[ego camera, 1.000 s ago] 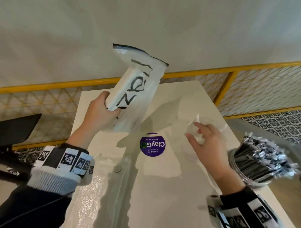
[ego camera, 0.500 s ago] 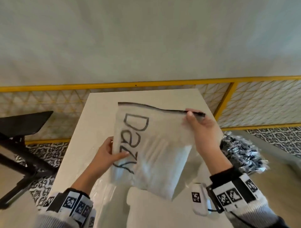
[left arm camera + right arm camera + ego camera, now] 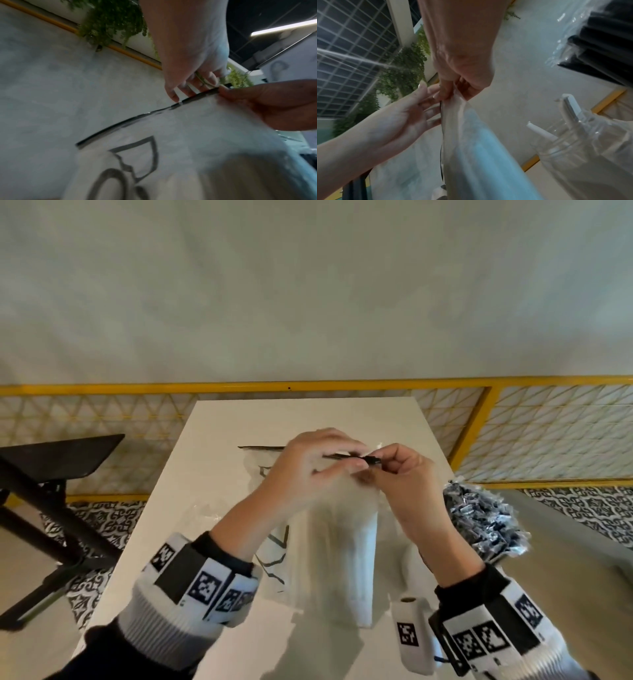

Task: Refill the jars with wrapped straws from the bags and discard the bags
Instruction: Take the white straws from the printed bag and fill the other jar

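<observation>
white table (image 3: 219, 440) against a yellow railing; a zip bag (image 3: 346, 542) of wrapped straws hangs upright above it, beside an almost empty jar (image 3: 583, 148). to open it cleanly, peel the lips apart at the corner. right hand (image 3: 407, 484) pinches the black seal's end; left hand (image 3: 308, 470) pinches just beside.

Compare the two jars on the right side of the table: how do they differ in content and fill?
The jar of black straws is packed full, its shiny wrapped ends bristling above the rim; the clear jar is nearly empty. The first holds dark straws in clear wrappers; the second shows only a few white-wrapped straws leaning inside. Both stand upright on the white table, untouched by either hand.
</observation>
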